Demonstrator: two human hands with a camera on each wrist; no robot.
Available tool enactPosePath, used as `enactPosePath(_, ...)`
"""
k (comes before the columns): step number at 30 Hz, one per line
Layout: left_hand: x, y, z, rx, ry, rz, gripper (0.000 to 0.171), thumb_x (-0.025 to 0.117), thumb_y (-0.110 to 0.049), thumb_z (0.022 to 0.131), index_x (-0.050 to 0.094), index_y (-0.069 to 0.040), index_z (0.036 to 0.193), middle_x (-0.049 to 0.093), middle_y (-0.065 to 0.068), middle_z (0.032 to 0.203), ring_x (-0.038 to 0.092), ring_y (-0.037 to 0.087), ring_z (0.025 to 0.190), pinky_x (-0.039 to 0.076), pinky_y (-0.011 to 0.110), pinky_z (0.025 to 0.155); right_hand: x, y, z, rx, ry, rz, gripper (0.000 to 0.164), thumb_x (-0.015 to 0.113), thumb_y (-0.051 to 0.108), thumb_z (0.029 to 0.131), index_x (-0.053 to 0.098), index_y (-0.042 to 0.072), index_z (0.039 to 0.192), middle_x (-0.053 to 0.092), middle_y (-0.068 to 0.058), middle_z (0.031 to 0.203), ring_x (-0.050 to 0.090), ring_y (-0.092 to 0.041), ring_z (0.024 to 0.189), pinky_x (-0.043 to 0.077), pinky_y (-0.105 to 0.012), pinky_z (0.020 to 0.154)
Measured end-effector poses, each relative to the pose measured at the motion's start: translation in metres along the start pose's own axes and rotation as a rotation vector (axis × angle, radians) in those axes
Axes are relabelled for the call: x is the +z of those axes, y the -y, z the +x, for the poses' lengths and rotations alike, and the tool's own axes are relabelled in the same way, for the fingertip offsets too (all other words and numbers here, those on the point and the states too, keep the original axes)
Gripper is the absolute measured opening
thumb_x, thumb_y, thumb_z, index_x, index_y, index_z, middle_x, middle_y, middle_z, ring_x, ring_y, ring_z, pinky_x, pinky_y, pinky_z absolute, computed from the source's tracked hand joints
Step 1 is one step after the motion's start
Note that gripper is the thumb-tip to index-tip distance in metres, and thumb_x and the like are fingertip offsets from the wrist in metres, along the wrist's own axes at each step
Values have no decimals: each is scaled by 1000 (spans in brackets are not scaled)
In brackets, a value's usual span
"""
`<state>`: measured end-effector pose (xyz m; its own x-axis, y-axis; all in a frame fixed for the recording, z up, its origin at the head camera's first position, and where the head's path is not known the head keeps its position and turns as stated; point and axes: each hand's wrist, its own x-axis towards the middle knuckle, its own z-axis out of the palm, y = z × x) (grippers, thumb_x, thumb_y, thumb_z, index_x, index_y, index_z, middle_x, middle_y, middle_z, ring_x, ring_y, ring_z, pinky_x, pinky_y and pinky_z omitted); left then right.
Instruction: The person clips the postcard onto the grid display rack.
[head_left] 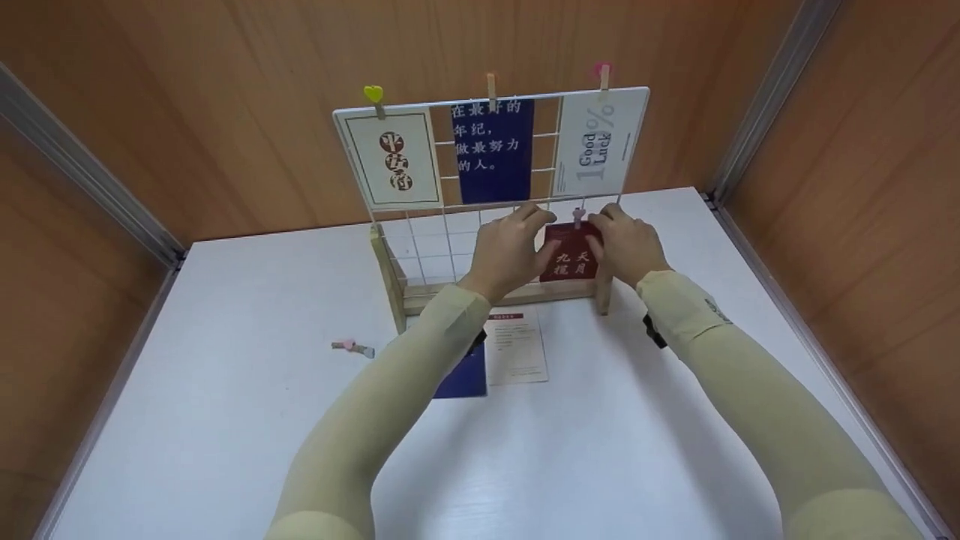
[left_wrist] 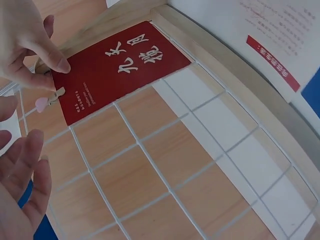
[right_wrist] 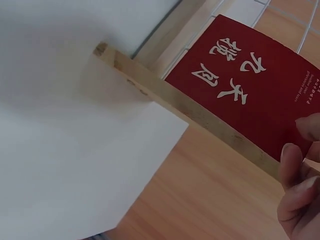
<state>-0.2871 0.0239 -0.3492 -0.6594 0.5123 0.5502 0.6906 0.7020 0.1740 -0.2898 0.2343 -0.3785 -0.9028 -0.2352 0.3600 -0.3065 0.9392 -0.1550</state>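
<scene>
A dark red card [head_left: 570, 259] with white characters hangs on the lower right of a white wire grid rack [head_left: 448, 232]. At its top edge sits a small wooden clothespin with a pink heart [left_wrist: 42, 103]. My right hand [head_left: 628, 244] pinches the card's top right corner, thumb on the front face, as the left wrist view shows. My left hand [head_left: 510, 247] hovers at the card's left side with loosely bent fingers [left_wrist: 37, 155], holding nothing.
Across the rack's top hang a white card [head_left: 405, 176], a blue card [head_left: 499, 169] and a Good Luck card [head_left: 592, 150], each under a clothespin. Below lie a cream card [head_left: 516, 356], a blue card [head_left: 465, 375] and loose clothespins [head_left: 352, 348]. Wooden walls enclose the table.
</scene>
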Motion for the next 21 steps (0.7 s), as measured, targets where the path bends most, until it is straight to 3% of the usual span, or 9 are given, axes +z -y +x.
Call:
enactPosePath(5,-8,12,-7,38,-38,9,32,73,-26,91,68,-10,118,68,3,109,63,14,69,53,31,63,-4,2,2,17,9,-12,37,62,22,99,60,-2,127,57,-22,116,66,-39,85,54,-51,81)
enactPosePath(13,-15,24,-21,99,-21,-84,54,71,-29,93,53,-11,140,65,5,121,63,14,75,52,33,71,-2,-2,-6,23,48,-44,45,61,22,99,51,-5,134,50,-23,121,63,-35,71,56,-49,73)
enactPosePath(17,-20,32,-30,96,-21,-152,57,73,-27,92,51,-11,142,65,5,120,62,15,78,49,33,73,3,-1,-9,-5,9,-59,48,60,24,99,49,-3,137,47,-23,126,59,-30,59,56,-44,60)
enactPosePath(21,-27,42,-43,96,-22,-165,55,73,-27,92,53,-11,140,65,4,117,60,14,77,48,32,72,10,4,-15,-80,-89,-61,46,61,23,98,49,0,136,45,-24,128,61,-30,58,56,-42,54)
